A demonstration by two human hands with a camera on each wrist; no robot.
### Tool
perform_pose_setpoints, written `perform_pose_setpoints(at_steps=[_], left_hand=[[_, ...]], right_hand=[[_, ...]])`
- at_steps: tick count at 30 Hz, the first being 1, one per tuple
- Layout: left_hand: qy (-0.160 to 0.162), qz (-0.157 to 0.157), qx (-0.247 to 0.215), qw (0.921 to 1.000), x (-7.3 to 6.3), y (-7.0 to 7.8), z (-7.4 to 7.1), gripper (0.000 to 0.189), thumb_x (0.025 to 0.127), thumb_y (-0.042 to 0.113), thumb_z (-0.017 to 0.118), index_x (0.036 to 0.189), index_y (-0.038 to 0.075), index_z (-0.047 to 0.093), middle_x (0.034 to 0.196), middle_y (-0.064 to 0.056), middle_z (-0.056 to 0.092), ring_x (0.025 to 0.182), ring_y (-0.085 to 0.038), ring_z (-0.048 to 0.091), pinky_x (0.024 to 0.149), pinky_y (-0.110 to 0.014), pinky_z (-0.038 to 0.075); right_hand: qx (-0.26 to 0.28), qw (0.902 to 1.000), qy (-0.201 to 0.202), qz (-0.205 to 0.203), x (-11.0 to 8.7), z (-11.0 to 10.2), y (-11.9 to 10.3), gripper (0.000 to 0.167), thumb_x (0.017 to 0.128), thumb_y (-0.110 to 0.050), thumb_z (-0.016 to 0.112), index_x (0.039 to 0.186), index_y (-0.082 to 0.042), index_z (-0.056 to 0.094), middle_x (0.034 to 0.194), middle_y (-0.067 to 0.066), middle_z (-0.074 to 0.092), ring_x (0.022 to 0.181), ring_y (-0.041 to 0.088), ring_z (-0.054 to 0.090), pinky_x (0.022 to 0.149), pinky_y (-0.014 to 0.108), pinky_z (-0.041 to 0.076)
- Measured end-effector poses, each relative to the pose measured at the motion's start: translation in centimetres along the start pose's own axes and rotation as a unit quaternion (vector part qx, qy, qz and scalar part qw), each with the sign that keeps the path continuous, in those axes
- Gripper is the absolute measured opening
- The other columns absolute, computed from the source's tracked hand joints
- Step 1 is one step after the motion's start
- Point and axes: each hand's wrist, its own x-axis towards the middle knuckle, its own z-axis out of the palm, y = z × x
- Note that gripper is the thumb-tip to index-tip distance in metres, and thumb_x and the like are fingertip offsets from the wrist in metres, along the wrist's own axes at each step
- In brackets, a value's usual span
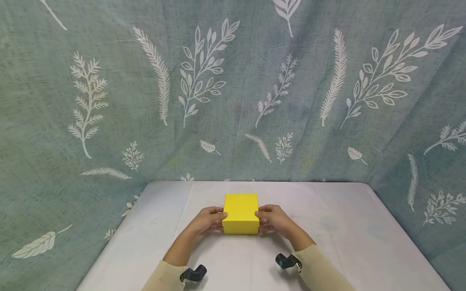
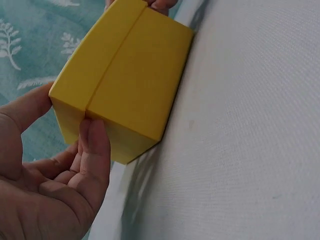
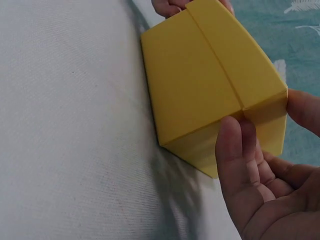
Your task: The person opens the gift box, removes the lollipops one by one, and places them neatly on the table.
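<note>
A yellow box (image 1: 240, 212) rests on the white table (image 1: 240, 262), grasped at 2 opposite sides by left hand (image 1: 206, 221) and right hand (image 1: 276, 220) — probably light, stiff, smooth card, dentable; the lower walls likely suit gripping best.

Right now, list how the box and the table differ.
The box is yellow; the table is white. The box is small; the table is far broader, running past the head view's bottom edge. The box is held between the left hand and right hand; the table is gripped by neither. Both lack the leaf print of the patterned backdrop.
</note>
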Motion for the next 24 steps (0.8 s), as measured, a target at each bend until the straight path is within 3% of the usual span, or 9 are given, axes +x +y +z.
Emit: perform_pose_setpoints(at_steps=[14, 24], left_hand=[[0.004, 0.015, -0.002, 0.9999, -0.5, 1.8, -0.2, 0.062, 0.089, 0.031, 0.072, 0.134, -0.006, 0.049, 0.114, -0.016, 0.062, 0.093, -0.025, 0.065, 0.087, -0.047, 0.051], [-0.013, 0.034, 0.006, 0.9993, -1.0, 2.6, -0.4, 0.062, 0.090, 0.028, 0.071, 0.137, -0.005, 0.047, 0.113, -0.017, 0.060, 0.094, -0.026, 0.065, 0.082, -0.043, 0.054]], right_hand=[[-0.026, 0.9994, 0.004, -0.021, -0.5, -0.2, -1.9, 0.057, 0.094, -0.030, 0.066, 0.135, 0.006, 0.047, 0.114, 0.015, 0.060, 0.092, 0.025, 0.063, 0.076, 0.041, 0.056], [-0.063, 0.9976, 0.006, -0.027, -0.8, -0.6, -2.6, 0.059, 0.092, -0.033, 0.068, 0.134, 0.003, 0.050, 0.108, 0.011, 0.063, 0.088, 0.025, 0.064, 0.078, 0.040, 0.055]])
